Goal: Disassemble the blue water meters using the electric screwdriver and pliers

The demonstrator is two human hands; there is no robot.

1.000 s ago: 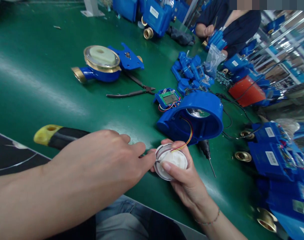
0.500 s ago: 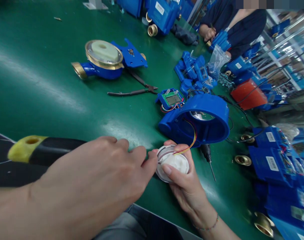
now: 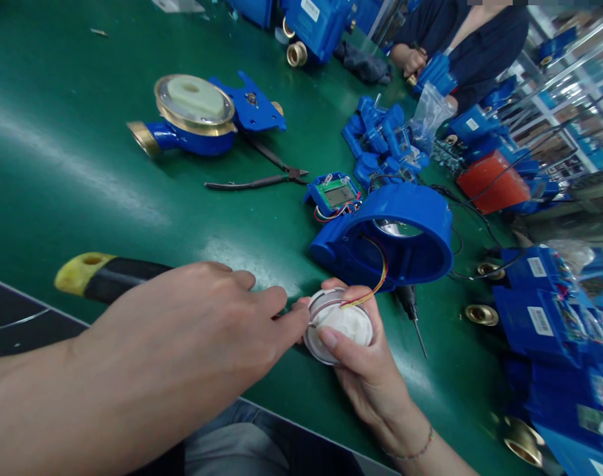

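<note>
Right hand: your right hand holds narrow around a white plastic disc, its fingers behind and its thumb across the face.
Left hand: your left hand is open, palm down, reaching in flat; its index fingertip is at the disc's rim, touching or just beside it, hard to tell.
Disc: it sits in your right hand above the green worktop, just below the blue plastic housing. Red and yellow wires run from that housing across its face.
Handling: it should be light and stiff, but the metal rim may slip, and the wires look delicate. Take it by the rim, clear of them.
Nearby: a circuit board, pliers, a small screwdriver and a blue water meter.
</note>
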